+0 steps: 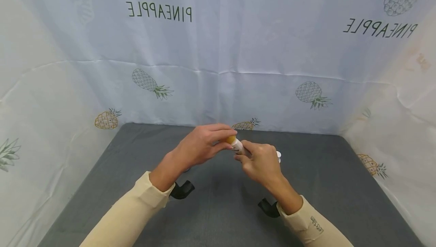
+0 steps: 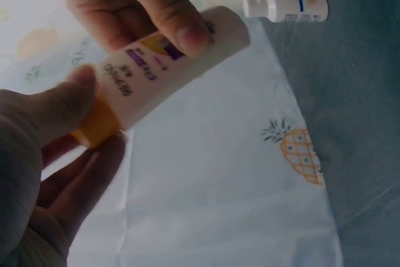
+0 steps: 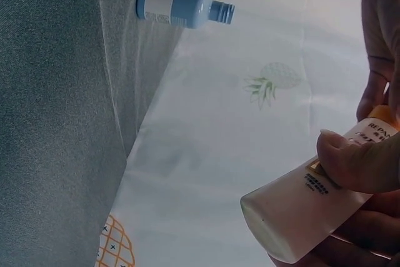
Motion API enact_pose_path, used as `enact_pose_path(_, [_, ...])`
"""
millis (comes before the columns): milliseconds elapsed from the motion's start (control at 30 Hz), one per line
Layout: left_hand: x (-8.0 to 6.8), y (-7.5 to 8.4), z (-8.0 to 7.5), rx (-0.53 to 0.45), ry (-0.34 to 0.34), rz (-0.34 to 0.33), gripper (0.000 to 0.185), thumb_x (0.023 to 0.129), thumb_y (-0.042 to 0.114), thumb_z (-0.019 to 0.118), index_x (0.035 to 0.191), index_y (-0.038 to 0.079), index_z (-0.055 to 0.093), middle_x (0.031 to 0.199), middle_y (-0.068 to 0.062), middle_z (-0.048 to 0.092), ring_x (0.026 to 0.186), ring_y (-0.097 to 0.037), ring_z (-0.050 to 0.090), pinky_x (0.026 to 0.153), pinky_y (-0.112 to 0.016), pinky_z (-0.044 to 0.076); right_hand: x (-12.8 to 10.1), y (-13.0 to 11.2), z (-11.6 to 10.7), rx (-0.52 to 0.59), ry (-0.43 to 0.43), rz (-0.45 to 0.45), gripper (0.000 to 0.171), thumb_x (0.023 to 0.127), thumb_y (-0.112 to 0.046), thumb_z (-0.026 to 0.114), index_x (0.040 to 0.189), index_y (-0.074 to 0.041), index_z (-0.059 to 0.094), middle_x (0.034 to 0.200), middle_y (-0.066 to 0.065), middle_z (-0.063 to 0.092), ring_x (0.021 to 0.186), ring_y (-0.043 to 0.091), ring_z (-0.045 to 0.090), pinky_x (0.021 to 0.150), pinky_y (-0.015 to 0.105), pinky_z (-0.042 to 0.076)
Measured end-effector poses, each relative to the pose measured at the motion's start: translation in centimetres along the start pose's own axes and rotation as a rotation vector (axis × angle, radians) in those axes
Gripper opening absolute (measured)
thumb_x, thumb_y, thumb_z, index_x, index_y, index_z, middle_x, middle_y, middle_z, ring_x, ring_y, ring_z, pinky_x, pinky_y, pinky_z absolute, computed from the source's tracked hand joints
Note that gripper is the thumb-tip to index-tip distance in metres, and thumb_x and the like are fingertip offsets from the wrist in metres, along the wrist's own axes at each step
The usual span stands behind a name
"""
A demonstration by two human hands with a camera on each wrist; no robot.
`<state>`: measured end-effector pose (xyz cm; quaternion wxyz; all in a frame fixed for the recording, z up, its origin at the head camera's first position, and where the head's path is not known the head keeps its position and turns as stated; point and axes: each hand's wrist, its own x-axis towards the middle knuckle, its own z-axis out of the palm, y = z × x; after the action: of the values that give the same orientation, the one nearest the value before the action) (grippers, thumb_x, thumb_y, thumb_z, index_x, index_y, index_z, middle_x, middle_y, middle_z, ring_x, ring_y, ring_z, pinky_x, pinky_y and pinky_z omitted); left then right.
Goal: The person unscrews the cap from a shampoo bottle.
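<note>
Both hands meet above the middle of the grey table [image 1: 211, 216], holding a small white bottle [image 1: 237, 146] with printed lettering and an orange cap [image 1: 231, 139]. My left hand [image 1: 227, 139] pinches the cap between thumb and fingers; in the left wrist view the left hand [image 2: 81, 123] closes round the cap [image 2: 94, 126]. My right hand [image 1: 246, 153] grips the bottle's body, thumb across the label. In the right wrist view the right hand [image 3: 350, 173] holds the bottle [image 3: 294, 217] with its flat base toward the camera. The bottle [image 2: 169, 67] lies tilted in the air.
A small white bottle with a blue label [image 2: 287, 6] lies on the table, just right of my right hand [image 1: 278, 156]. A pale blue bottle with a bare threaded neck [image 3: 181, 2] lies by the backdrop. Pineapple-print cloth [image 1: 238, 69] walls the back and both sides.
</note>
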<state>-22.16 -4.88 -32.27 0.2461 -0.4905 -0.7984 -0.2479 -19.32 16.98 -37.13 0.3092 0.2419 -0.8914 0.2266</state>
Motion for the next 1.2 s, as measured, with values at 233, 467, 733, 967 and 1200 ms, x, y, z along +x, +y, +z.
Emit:
enact_pose_path(233, [0.6,1.0,-0.8,0.059,-0.142,-0.129,0.03,0.092,0.016,0.081,0.119,0.008,0.074,0.114,-0.004,0.073,0.095,-0.016,0.071,0.081,-0.03,0.061,-0.1,-0.1,0.0,-0.013,-0.013,0.003,0.028,0.072,-0.011,0.095,0.079,-0.009,0.067,0.066,0.002,0.07,0.048,0.004,0.041,0.048,0.019,0.031])
enact_pose_path(467, [1.4,1.7,-1.0,0.077,-0.221,-0.22,0.03,0.095,0.019,0.078,0.122,0.008,0.074,0.115,-0.004,0.074,0.093,-0.016,0.07,0.082,-0.032,0.061,-0.2,0.0,0.2,-0.019,-0.006,0.006,0.031,0.072,-0.011,0.095,0.075,-0.01,0.065,0.06,0.0,0.064,0.047,0.002,0.033,0.047,0.019,0.026])
enact_pose_path(733, [1.0,1.4,-1.3,0.085,-0.254,-0.121,0.043,0.089,0.018,0.084,0.129,0.007,0.073,0.131,-0.007,0.068,0.108,-0.02,0.072,0.088,-0.029,0.062,-0.2,0.1,0.0,-0.017,-0.005,0.003,0.029,0.072,-0.011,0.095,0.076,-0.01,0.066,0.063,0.002,0.068,0.046,0.001,0.035,0.048,0.019,0.03])
enact_pose_path(967, [1.1,1.6,-1.3,0.189,-0.346,-0.102,0.043,0.092,0.017,0.081,0.131,0.005,0.068,0.131,-0.008,0.065,0.107,-0.021,0.071,0.089,-0.031,0.062,-0.2,0.1,0.0,-0.021,-0.025,0.009,0.031,0.073,-0.011,0.095,0.075,-0.011,0.064,0.063,0.001,0.068,0.046,0.002,0.036,0.048,0.019,0.03])
enact_pose_path(1200, [1.3,1.9,-1.3,0.325,-0.357,-0.051,0.033,0.097,0.027,0.076,0.124,0.009,0.071,0.124,-0.004,0.071,0.114,-0.021,0.066,0.092,-0.031,0.06,-0.2,0.2,0.1,-0.032,-0.011,-0.011,0.036,0.071,-0.013,0.096,0.07,-0.013,0.06,0.057,-0.003,0.06,0.046,0.001,0.035,0.046,0.019,0.028])
